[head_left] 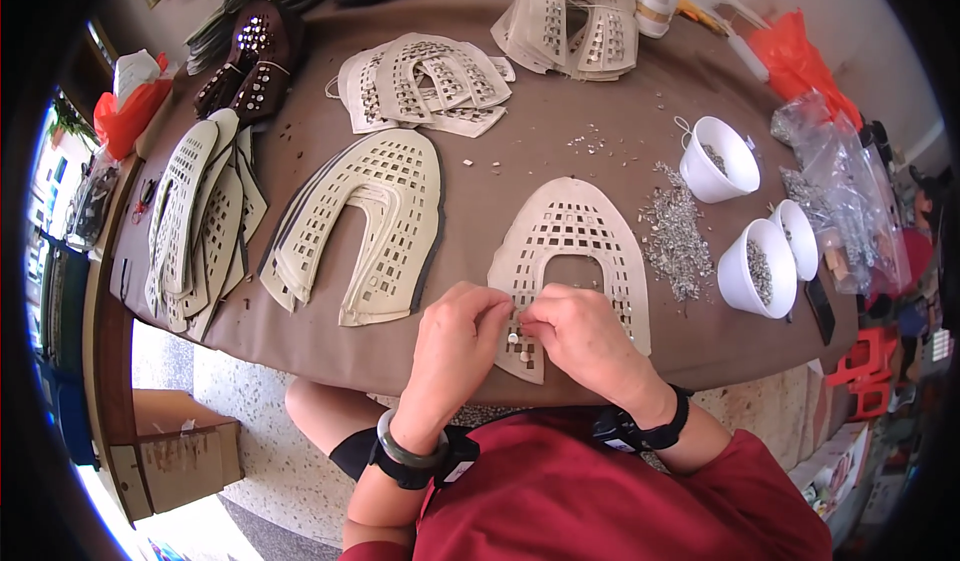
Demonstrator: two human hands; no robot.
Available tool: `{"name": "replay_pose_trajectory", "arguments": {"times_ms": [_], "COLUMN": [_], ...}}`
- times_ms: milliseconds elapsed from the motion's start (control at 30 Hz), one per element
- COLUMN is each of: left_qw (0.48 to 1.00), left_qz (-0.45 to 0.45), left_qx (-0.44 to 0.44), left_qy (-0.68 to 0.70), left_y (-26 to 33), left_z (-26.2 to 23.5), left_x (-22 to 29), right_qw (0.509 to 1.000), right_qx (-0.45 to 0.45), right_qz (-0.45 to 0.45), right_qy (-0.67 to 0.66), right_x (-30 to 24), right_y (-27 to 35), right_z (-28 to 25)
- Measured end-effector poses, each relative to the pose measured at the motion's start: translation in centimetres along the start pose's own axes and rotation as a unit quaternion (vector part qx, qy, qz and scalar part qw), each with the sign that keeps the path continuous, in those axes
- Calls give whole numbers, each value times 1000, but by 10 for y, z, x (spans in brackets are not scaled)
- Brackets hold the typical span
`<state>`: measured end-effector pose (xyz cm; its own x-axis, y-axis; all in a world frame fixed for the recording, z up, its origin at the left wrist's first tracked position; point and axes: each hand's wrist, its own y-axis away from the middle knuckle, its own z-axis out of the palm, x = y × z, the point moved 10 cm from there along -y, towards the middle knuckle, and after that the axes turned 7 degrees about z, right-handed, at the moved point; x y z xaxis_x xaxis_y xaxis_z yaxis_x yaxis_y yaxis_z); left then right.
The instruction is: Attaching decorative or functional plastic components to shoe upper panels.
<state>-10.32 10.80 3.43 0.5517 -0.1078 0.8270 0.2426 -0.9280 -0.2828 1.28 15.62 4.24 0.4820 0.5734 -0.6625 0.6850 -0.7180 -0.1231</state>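
A cream, horseshoe-shaped shoe upper (570,236) with square cut-outs lies at the near edge of the brown table (520,161). My left hand (460,336) pinches its lower left leg, fingertips pressed on the leather. My right hand (580,336) rests on the same leg beside it, fingers closed on a small silver stud that I can barely see. A heap of loose silver studs (675,236) lies just right of the upper.
Three white cups (718,161) (757,269) (797,236) with studs stand at the right, plastic bags behind them. More cut-out uppers are stacked at the left (200,221), centre-left (365,221) and far side (430,86) (580,16). Dark studded uppers (250,61) sit at the back left.
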Motion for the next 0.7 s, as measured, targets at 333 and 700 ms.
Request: {"name": "replay_pose_trajectory", "arguments": {"times_ms": [333,700], "left_qw": [999,997], "left_qz": [-19,-42], "left_qx": [-18,-27], "left_qy": [-35,-62], "left_y": [-5,-10], "left_z": [14,15], "left_x": [-7,-6], "right_qw": [1000,999], "right_qx": [0,4], "right_qz": [2,-8], "right_qy": [-11,-47], "right_x": [3,3], "right_y": [0,1], "right_z": [1,-4]}}
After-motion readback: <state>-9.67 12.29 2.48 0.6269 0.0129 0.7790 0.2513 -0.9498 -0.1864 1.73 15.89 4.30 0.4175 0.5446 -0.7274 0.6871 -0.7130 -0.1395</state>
